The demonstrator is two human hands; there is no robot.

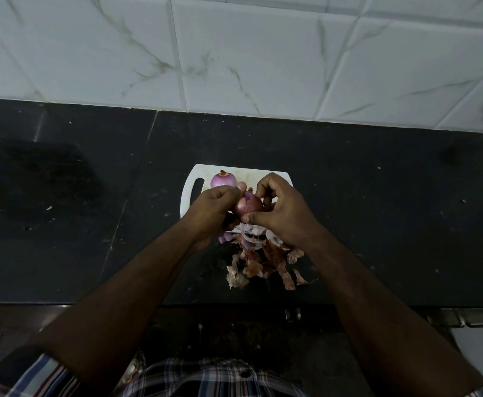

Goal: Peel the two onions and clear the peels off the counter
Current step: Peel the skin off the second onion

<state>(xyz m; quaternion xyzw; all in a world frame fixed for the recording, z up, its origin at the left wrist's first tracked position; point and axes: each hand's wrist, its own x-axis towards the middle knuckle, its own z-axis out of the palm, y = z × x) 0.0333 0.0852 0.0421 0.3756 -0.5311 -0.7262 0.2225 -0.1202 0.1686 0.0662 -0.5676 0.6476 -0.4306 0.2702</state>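
So the half-peeled red onion is held up over the white cutting board, left hand curled round it, right hand pinching it between thumb and fingers. Peeled onion sits on the board behind. Peels are heaped on the black counter at the board's near edge.

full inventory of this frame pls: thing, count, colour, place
peeled onion: 1, pink-purple, far left of the board
held onion: 1, red-brown skin partly on, above the board in both hands
cutting board: 1, white, centre of the counter
peels: a pile, brown and pale, on the board's near edge and the counter
counter: 1, black
wall tiles: white, marbled, behind the counter
shirt: plaid, bottom edge
left hand: grips the held onion
right hand: pinches the held onion
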